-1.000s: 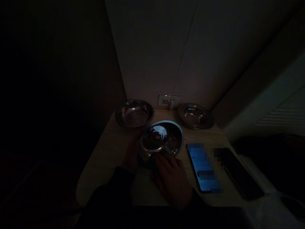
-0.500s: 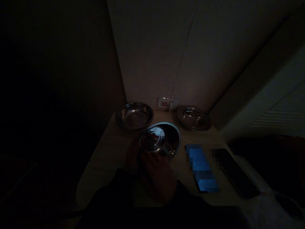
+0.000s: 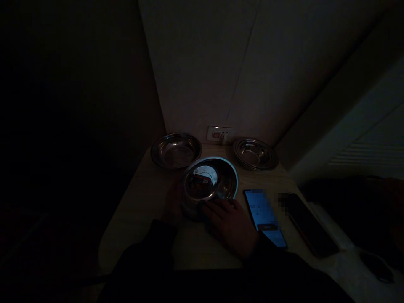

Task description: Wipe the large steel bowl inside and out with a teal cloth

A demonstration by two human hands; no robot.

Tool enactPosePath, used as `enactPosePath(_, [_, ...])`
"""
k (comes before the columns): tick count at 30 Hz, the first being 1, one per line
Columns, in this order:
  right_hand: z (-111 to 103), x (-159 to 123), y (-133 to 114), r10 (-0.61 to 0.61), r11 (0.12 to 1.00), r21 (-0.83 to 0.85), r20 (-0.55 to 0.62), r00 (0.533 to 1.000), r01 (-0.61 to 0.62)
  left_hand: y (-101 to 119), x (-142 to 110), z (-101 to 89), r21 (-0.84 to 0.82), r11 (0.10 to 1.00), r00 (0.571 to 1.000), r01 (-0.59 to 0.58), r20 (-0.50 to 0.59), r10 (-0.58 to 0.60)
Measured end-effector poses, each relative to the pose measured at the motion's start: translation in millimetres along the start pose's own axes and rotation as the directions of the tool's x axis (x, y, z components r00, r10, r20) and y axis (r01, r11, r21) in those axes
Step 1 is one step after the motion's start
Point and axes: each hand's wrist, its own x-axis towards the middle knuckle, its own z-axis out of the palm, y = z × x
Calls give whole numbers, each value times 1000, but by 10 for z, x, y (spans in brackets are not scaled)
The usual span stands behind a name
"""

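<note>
Left hand (image 3: 172,205): centre frame, grip closed on the shiny round metal bowl (image 3: 199,189), fingertips lost in shadow!
Bowl: dead centre, tilted, underside facing us; slick metal could slip under a hard push.
Right hand (image 3: 232,227): lower centre, grip closed over a dark bunched cloth (image 3: 202,209) against it.
Slim blue-lit phone (image 3: 259,210): lower right, careful, a swinging elbow could nudge it!

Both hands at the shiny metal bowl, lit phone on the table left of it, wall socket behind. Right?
One error: the lit phone lies to the right of the shiny metal bowl, not left, as the head view shows. The left hand and right hand are at the bowl, with the wall socket behind.
</note>
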Motion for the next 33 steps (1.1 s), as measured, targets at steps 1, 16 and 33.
enactPosePath(1, [-12, -15, 18, -2, 1000, -7, -1, 1000, 2, -8, -4, 4, -18, 1000, 1000, 4, 4, -4])
enactPosePath(16, [79, 164, -238, 60, 994, 94, -3, 998, -60, -44, -24, -3, -95, 992, 996, 84, 30, -81])
enactPosePath(33, [89, 188, -239, 140, 957, 264, -45, 989, -124, -32, -57, 25, -45, 998, 999, 42, 34, -40])
